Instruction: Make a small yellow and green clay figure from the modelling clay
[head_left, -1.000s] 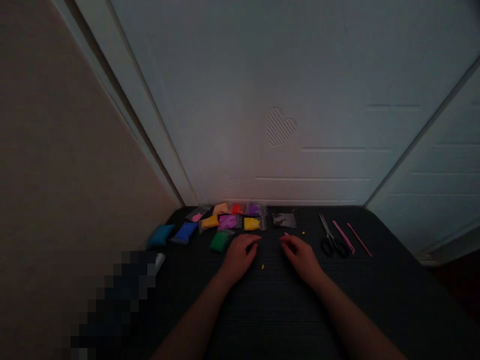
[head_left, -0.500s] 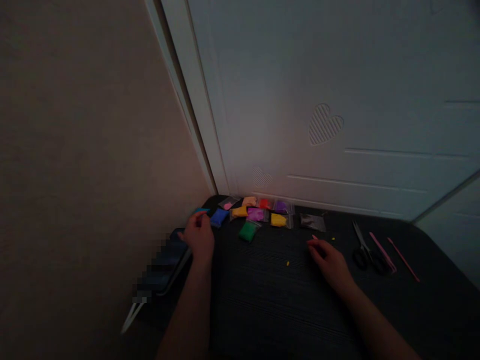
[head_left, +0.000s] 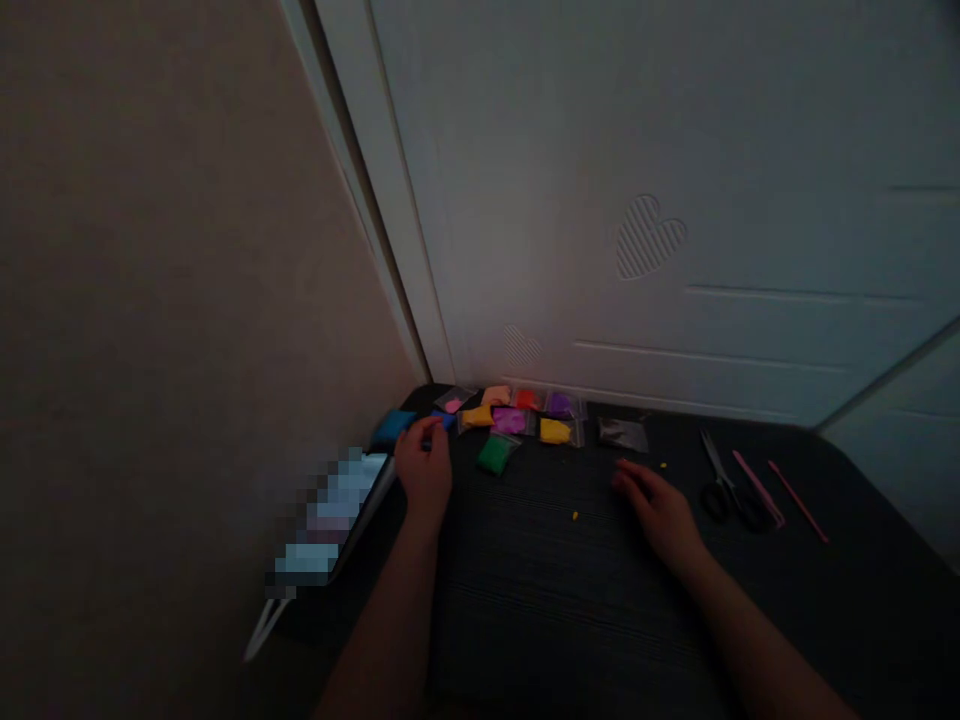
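My left hand (head_left: 424,475) is over the left side of the table, beside a blue packet (head_left: 444,419) that its fingers partly cover. Its fingers are loosely bent and apart, with nothing seen in them. My right hand (head_left: 660,510) rests on the dark table right of centre, fingertips pressed together. Whatever they pinch is too small or hidden to make out. A tiny yellow piece (head_left: 575,516) lies left of this hand, and another yellow bit (head_left: 664,465) lies just beyond it. Left of my left hand is a device with a lit, pixelated screen (head_left: 337,515).
Clay-like packets line the back: green (head_left: 493,454), magenta (head_left: 510,420), yellow (head_left: 556,431), purple (head_left: 560,404) and others. A grey packet (head_left: 622,433) is farther right. Scissors (head_left: 724,480), pink tools (head_left: 757,488) and a thin pink stick (head_left: 799,502) lie right. A white door (head_left: 540,200) stands behind.
My left hand has shifted right, away from the device, whose dark screen is now lit. A pink bit seen at my right fingertips is no longer distinct. The view has tilted slightly.
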